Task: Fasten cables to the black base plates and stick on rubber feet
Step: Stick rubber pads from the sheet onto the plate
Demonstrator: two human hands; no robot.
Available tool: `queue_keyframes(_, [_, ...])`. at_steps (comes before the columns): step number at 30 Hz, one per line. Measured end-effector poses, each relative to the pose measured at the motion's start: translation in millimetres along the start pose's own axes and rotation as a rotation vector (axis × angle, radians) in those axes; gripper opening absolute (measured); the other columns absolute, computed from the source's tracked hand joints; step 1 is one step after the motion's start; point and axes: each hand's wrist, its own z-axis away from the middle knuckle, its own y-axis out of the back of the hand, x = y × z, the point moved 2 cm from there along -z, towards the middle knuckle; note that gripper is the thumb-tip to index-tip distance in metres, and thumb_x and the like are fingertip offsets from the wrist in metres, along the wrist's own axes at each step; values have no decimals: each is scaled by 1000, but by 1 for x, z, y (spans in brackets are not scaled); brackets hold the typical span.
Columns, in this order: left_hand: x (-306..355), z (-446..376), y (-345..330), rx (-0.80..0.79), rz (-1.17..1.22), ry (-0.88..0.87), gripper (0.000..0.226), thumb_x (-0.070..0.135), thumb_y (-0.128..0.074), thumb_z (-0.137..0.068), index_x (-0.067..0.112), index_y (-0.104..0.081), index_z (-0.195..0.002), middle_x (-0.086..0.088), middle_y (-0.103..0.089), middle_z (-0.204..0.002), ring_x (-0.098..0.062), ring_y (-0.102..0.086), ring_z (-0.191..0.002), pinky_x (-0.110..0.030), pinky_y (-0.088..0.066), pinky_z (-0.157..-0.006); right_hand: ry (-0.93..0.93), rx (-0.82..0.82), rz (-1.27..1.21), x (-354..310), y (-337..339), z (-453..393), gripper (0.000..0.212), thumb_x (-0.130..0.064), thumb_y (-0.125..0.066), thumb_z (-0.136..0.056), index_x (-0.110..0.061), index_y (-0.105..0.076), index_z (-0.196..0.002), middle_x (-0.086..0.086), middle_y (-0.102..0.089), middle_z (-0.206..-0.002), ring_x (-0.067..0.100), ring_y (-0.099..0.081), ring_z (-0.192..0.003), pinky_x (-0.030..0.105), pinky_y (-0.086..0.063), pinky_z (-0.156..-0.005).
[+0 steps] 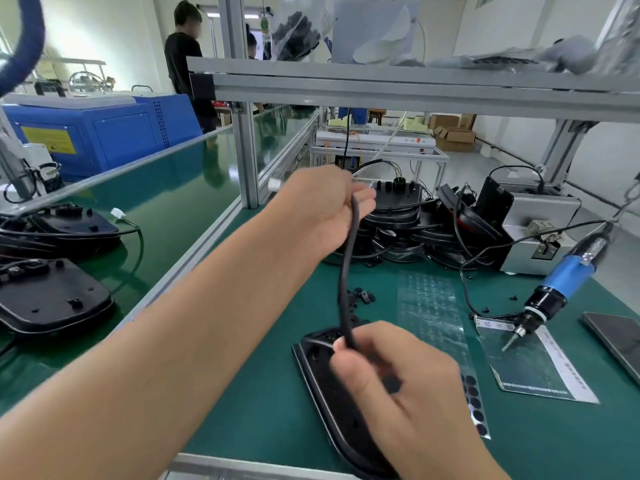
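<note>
Both hands were clamped on the cable [347, 268]: left hand [322, 206] held it up high, right hand [391, 372] pinched it just above the base plate [332, 403] on the desk [263, 393]. We'd keep it taut and seat it squarely before driving screws.

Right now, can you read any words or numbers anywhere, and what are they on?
None can be read.
Yellow warning label on the blue machine: print too small.
White strip along the sheet under the electric screwdriver: characters blurred.
Small label by the screwdriver tip: blurred.
</note>
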Motion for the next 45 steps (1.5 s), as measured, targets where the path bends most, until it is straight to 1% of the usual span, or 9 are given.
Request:
queue_keyframes(5, [-10,-21,18,-29,-775,-302,49,-10,-54,-88,4,-51,-135,-5,-66,-99,-12,-67,-90,-17,-55,-74,-404,127,-262,28,13,7,23,-47,-43,-94,-36,-57,-80,-4,-73,-70,14,-67,-58,26,-55,-60])
queue_keyframes(8, [-30,-33,41,3,-1189,-379,30,3,-57,-92,11,-66,-119,-3,-71,-87,-15,-70,-76,-20,-57,-63,-605,78,-271,53,18,11,32,-21,-42,-100,-27,-59,-74,2,-72,-66,13,-65,-56,30,-56,-54])
queue_keyframes(11, [-49,-35,60,62,-1995,-556,22,32,-54,-96,20,-71,-102,0,-63,-88,-24,-64,-88,-31,-48,-66,-718,-61,-12,76,23,11,31,-25,-44,-95,-20,-63,-71,-6,-71,-64,14,-62,-56,35,-54,-67])
queue_keyframes(14, [-61,-31,82,17,-2229,-601,32,51,-47,-94,27,-68,-93,3,-47,-88,-24,-54,-100,-31,-34,-69,-685,-149,231,86,28,5,32,-34,-42,-91,-21,-63,-71,-10,-70,-67,13,-61,-70,32,-52,-74])
queue_keyframes(22, [-94,0,134,189,-2069,-31,50,61,-29,-96,20,-51,-78,6,-62,-71,-21,-60,-70,-28,-39,-62,-521,-248,688,88,7,5,39,-41,-21,-101,-24,-40,-72,-8,-54,-70,18,-55,-70,29,-42,-58])
queue_keyframes(26, [-110,18,142,26,-1449,222,45,46,-30,-100,7,-50,-90,-9,-71,-60,-21,-70,-55,-24,-51,-57,-559,-257,758,91,2,4,36,-36,-19,-102,-24,-37,-73,-8,-53,-68,16,-51,-64,28,-33,-52])
queue_keyframes(35, [-106,18,146,313,-224,30,57,61,-60,-83,5,-69,-85,-2,-74,-84,-22,-71,-73,-29,-54,-64,-627,-138,58,84,-55,-30,39,-40,-28,-103,-26,-44,-70,-2,-55,-81,23,-52,-84,34,-35,-72])
queue_keyframes(40, [-96,24,162,98,-282,-139,66,52,-84,-63,35,-61,-122,6,-68,-121,-15,-66,-109,-35,-53,-91,-587,-60,-56,72,-90,-61,40,-44,-30,-101,-19,-61,-103,2,-59,-97,23,-54,-99,33,-38,-83])
queue_keyframes(45, [-89,27,200,287,-21,-103,45,46,-81,-71,36,-67,-112,3,-73,-108,-20,-71,-97,-35,-58,-78,-461,-210,-46,55,-128,-79,49,-51,-36,-98,-22,-55,-132,1,-63,-123,21,-54,-119,38,-42,-102])
